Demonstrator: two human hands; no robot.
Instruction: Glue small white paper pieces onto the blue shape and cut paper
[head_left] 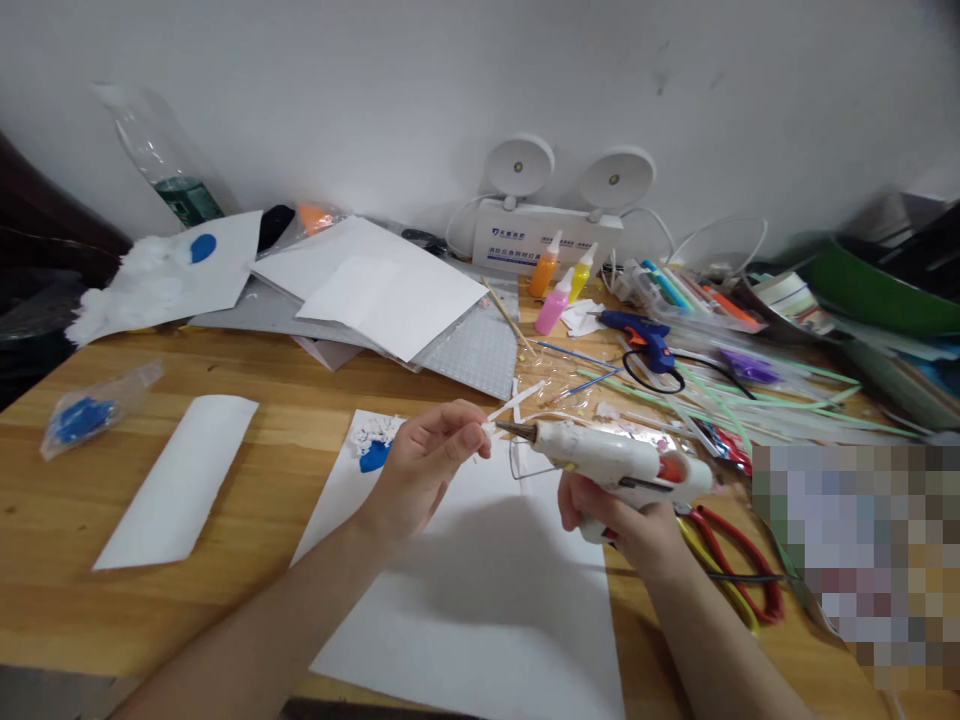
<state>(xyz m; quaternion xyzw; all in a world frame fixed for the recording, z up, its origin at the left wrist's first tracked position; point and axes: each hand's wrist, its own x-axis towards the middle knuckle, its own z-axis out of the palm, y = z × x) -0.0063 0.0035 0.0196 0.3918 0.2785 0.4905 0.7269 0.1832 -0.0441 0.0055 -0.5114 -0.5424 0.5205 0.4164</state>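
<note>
My left hand is closed in a pinch on a thin white paper strip that slants up to the right. My right hand grips the handle of a white hot glue gun, whose metal nozzle points left and meets the strip's lower end by my left fingertips. Both hands hover over a large white sheet on the wooden table. A blue blob with white paper bits lies on the sheet's far left corner, just behind my left hand.
Red-handled scissors lie right of my right hand. A blue glue gun, coloured paint bottles, straws and sticks crowd the back right. White sheets on a grey cutting mat lie behind. A folded white paper and blue bag lie left.
</note>
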